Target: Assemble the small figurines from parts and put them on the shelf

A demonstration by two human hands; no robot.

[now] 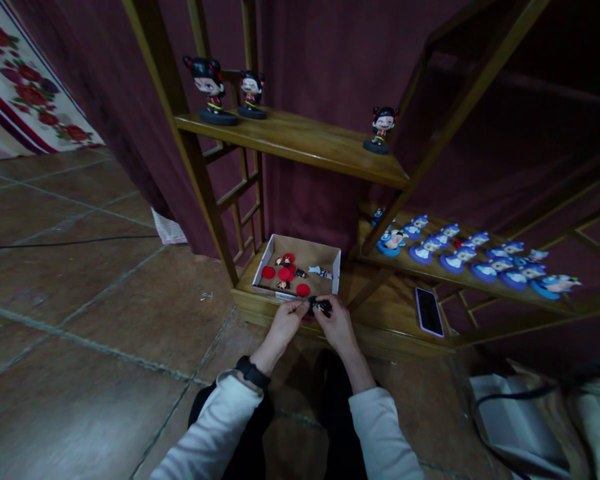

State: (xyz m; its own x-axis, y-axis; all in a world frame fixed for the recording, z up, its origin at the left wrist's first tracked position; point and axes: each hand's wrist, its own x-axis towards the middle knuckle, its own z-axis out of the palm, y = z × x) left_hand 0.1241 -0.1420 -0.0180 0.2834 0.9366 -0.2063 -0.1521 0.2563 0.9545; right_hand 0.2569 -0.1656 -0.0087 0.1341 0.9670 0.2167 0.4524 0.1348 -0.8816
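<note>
Both my hands meet just in front of an open cardboard box (pixel 313 245). Between them is a small dark figurine (pixel 321 305), its details too small to make out. My left hand (pixel 289 322) pinches its left side with closed fingers. On its right side, the fingers of my right hand (pixel 337 323) are wrapped round it. Inside the box lie several red discs (pixel 269 273), a few small dark-haired figurine parts (pixel 283 285) and a pale blue-and-white piece (pixel 320 271).
The box sits on the bottom board of a wooden shelf (pixel 290 137). Three black-haired figurines (pixel 380 127) stand on the upper board. Several blue-based figurines (pixel 455 260) fill the right board. A phone (pixel 429 311) lies below them. At lower right is a grey bag (pixel 517 420).
</note>
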